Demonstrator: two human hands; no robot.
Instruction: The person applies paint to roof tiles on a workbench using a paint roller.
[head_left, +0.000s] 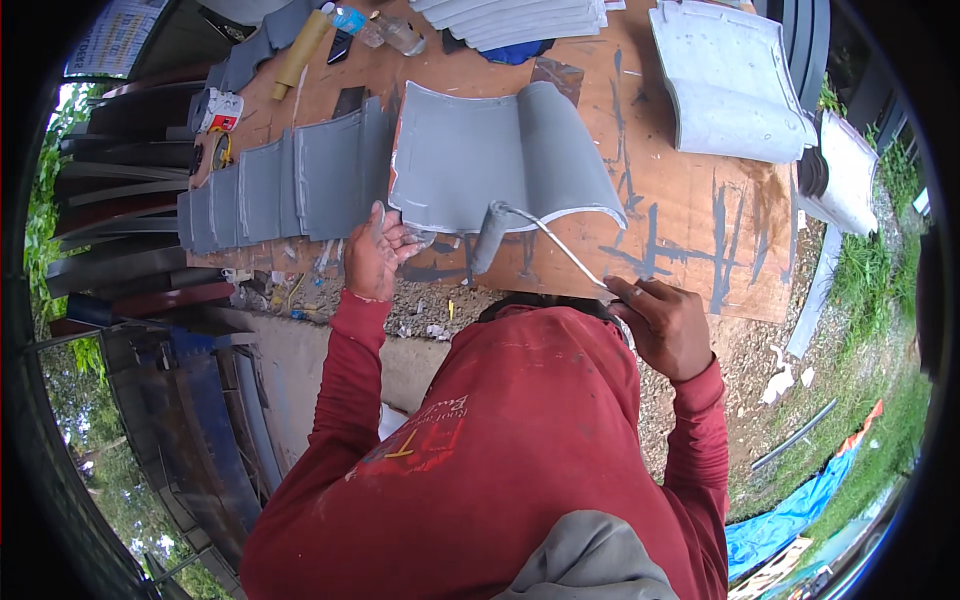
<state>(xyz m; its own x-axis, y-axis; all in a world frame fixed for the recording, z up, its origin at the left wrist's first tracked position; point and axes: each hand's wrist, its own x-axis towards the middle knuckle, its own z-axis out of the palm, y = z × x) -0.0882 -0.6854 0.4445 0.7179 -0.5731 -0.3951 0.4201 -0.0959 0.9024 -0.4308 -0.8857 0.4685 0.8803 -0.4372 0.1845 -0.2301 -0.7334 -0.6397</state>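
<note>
- Currently, right hand (660,320): fingers wrapped round paint roller (488,238), handle end.
- Left hand (378,255): fingers half-curled at roof tile (460,150) corner; can't tell if pinching.
- Tile over plywood table (685,200): face grey, rim patchily pale, likely unfinished.
- Grey tiles (330,180) look coated; pale tiles (735,85) apparently not.

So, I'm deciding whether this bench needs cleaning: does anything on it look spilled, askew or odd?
Yes: grey streaks, probably paint, mark the wooden tabletop, notably to the right of the curved grey tile by the roller. They look odd because they lie on the wood itself, not on a tile.
</note>
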